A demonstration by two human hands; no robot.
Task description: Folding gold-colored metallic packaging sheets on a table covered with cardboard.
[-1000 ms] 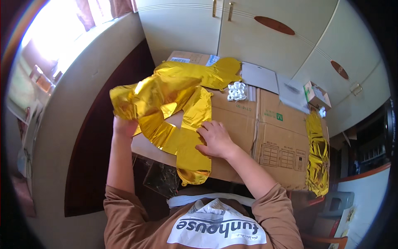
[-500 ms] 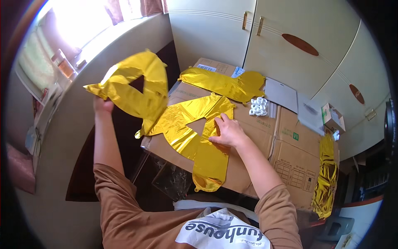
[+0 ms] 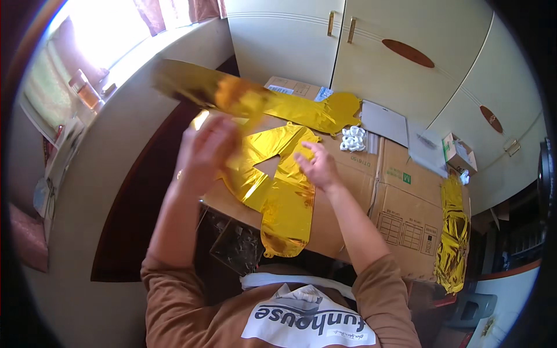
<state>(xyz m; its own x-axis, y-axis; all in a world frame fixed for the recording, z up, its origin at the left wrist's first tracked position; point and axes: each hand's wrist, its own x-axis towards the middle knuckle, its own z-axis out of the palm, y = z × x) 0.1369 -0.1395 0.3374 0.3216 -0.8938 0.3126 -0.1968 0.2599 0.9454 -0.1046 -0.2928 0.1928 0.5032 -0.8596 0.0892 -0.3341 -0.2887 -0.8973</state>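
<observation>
My left hand [image 3: 206, 148] is smeared by motion and closed on a deflated gold foil balloon [image 3: 191, 81], raised above the left side of the cardboard. That balloon is blurred too, swinging up past the knuckles. Under it a second stretch of flat gold foil balloon [image 3: 288, 214] lies on the cardboard [image 3: 348, 191], with an open triangular gap in its middle. Whether the two foil pieces are joined is hidden behind my left hand. Fingers spread, my right hand [image 3: 319, 167] hovers at the flat foil's right edge and holds nothing.
Another flat gold foil balloon [image 3: 316, 114] lies along the back. Beside it are white ring-like pieces [image 3: 353, 139] and a grey flat sheet [image 3: 385, 122]. A small box [image 3: 460, 153] and crumpled gold foil [image 3: 452, 243] sit at the right. Cabinets [image 3: 418, 35] stand behind; a wall is at left.
My left hand has swept rightward and inward with the held balloon, which has swung over toward the back. My right hand has lifted off the flat foil, its fingers opening.
</observation>
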